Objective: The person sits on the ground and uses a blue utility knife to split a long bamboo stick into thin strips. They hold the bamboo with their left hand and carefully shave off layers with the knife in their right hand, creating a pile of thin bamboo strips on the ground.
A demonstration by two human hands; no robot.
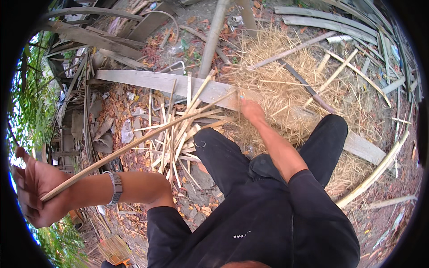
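Note:
My left hand (pixel 35 190) is raised far out to the left and is closed on one end of a long thin bamboo strip (pixel 134 145). The strip slants up and to the right over a loose pile of split bamboo strips (pixel 178 134) on the ground. My right hand (pixel 251 109) reaches forward to the strip's far end at the edge of a heap of dry straw (pixel 286 85); its fingers are closed there, seemingly on the strip. I wear a metal wristwatch (pixel 116 187) on the left wrist and dark trousers (pixel 232 161).
A long grey plank (pixel 147 80) lies across the ground behind the pile. A bamboo pole (pixel 213 35) and more planks (pixel 321 20) lie further back. Dry leaves cover the dirt. Old boards are stacked at left (pixel 89 40). A pale bamboo piece (pixel 380 172) lies at right.

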